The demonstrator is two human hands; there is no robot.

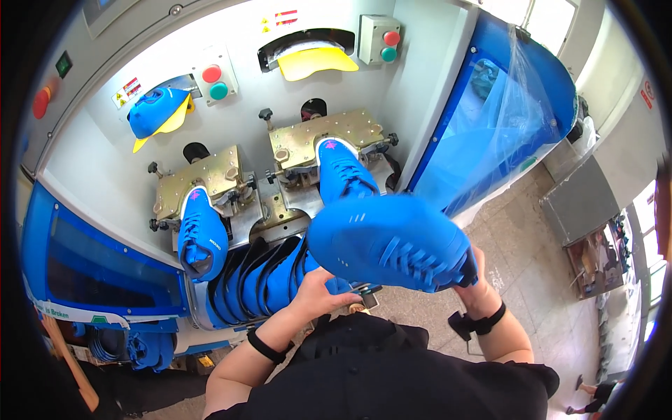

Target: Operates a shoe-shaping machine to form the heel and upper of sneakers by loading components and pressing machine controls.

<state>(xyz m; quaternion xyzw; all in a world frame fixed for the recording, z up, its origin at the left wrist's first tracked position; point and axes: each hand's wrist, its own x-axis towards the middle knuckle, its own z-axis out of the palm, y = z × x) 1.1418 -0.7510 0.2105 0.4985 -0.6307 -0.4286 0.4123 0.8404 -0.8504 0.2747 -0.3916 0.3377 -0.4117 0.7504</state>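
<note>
A large blue shoe upper [381, 241] with laces is held up close in front of me, its toe to the left. My right hand [479, 288] grips it at the heel opening, the fingers partly hidden behind it. Lower and to the left, my left hand [320, 297] is beside a row of blue shoe uppers [262, 280]. Its thumb and forefinger are spread, with blue material between them; the other fingers are hidden. Two more blue uppers, one on the left [201, 238] and one on the right [343, 171], sit toe-first at the machine's metal clamp plates.
The left brass-coloured plate [199, 178] and right plate [325, 133] carry black knobs. Behind them, a blue-and-yellow cap-shaped piece [159, 112] and a yellow flap [315, 64] cover wall openings. Red and green buttons [388, 54] are nearby. A blue side panel [483, 119] bounds the right.
</note>
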